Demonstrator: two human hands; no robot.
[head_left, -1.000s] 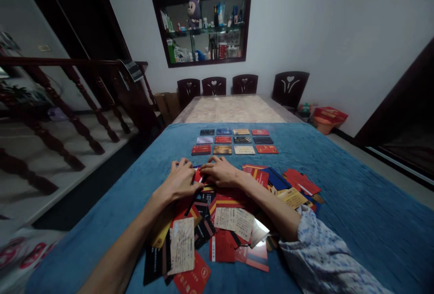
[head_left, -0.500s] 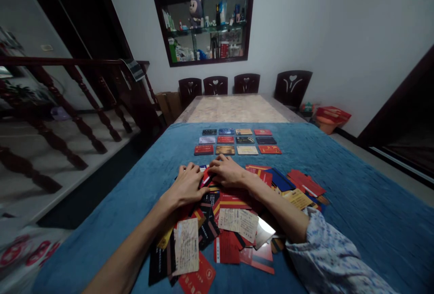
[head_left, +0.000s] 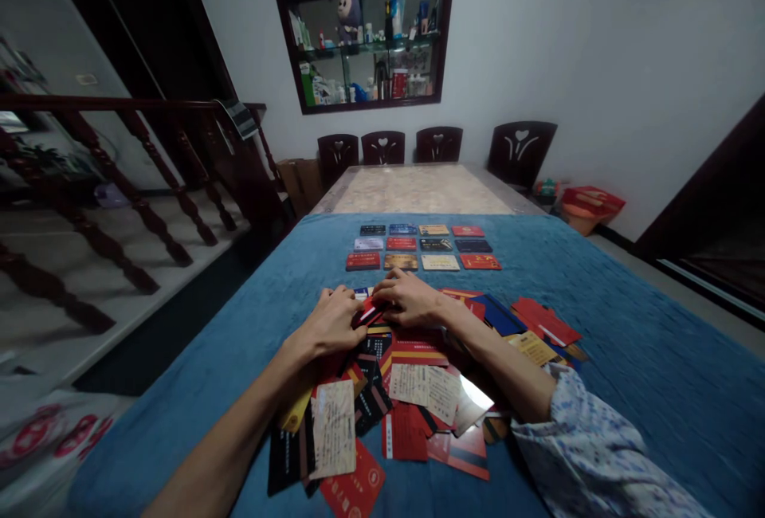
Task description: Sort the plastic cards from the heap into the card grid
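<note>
A spread heap of bank-type cards lies close to me on the blue cloth (head_left: 251, 359). At its far edge, a red card (head_left: 368, 311) with a white and dark stripe is tilted between my hands. My left hand (head_left: 331, 322) closes on its left side, thumb low and fingers curled over the top. From the right, my right hand (head_left: 411, 300) reaches it with bent fingers; its fingertips are partly hidden. Nearer me lie black cards (head_left: 288, 454), a red card (head_left: 406, 432) and pale printed cards (head_left: 335, 430).
Beyond the heap, cards stand in neat rows, among them a cream card (head_left: 441, 263) and a dark blue card (head_left: 474, 246). More red cards (head_left: 545, 320) spread to the right. Chairs (head_left: 439, 145) line the table's far end; a wooden railing (head_left: 143, 155) runs at left.
The whole view has shifted slightly. The red card between my hands now shows more of its face, and my right fingers have drawn in around its right side.
</note>
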